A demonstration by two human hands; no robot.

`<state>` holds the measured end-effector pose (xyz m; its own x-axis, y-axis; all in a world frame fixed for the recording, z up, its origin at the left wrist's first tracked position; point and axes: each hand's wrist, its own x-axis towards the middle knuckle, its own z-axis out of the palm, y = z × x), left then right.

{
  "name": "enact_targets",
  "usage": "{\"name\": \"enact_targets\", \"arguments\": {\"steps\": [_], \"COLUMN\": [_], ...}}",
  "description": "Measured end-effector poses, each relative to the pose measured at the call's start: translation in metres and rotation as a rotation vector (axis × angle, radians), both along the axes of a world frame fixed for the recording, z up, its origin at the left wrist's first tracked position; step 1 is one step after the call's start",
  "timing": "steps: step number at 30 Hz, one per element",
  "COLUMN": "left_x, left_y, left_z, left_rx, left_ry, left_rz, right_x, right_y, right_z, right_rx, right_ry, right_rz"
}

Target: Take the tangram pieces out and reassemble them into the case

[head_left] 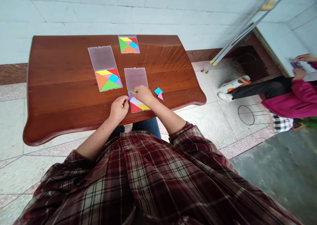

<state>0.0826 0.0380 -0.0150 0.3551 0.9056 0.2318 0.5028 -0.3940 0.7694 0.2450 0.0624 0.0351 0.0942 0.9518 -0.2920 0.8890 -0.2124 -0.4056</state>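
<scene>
Your right hand (142, 94) pinches a small green tangram piece (131, 91) at the partly filled tangram tray (136, 103), your left hand (119, 108) curls closed beside it, its hold hidden, and a blue triangle (158, 91) and a pink triangle (160, 96) lie loose on the wooden table (54, 86), beyond them a filled tangram tray (108, 80) and a second filled tangram tray (128, 45).

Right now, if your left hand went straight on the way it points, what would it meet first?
Most likely your right hand, whose fingertips sit just ahead of your left hand. Depth is hard to judge from this view, so they may be at different heights.
</scene>
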Motion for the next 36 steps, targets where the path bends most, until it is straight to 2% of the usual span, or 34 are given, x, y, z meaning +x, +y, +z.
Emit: {"name": "enact_targets", "arguments": {"steps": [6, 12, 19, 22, 25, 28, 36], "left_x": [-0.001, -0.001, -0.003, -0.003, -0.003, -0.004, -0.005], "left_y": [0.000, -0.001, 0.001, 0.001, 0.000, 0.000, 0.002], "left_z": [0.001, 0.001, -0.004, -0.003, 0.001, 0.003, 0.003], "left_rx": [-0.016, -0.026, -0.054, -0.061, -0.073, -0.076, -0.080], "left_ry": [-0.004, -0.020, -0.047, -0.042, -0.027, -0.016, -0.021], "left_rz": [0.008, 0.012, 0.021, 0.025, 0.039, 0.042, 0.059], "right_x": [0.000, 0.014, 0.068, 0.099, 0.123, 0.134, 0.119], "right_y": [0.001, -0.003, -0.023, -0.039, -0.055, -0.067, -0.067], "right_z": [0.000, 0.004, -0.008, -0.014, -0.019, -0.022, -0.020], "right_rx": [0.016, 0.112, 0.286, 0.315, 0.308, 0.294, 0.191], "right_ry": [-0.058, 0.098, 0.412, 0.444, 0.370, 0.239, 0.016], "right_rz": [0.022, -0.001, -0.102, -0.223, -0.334, -0.368, -0.320]}}
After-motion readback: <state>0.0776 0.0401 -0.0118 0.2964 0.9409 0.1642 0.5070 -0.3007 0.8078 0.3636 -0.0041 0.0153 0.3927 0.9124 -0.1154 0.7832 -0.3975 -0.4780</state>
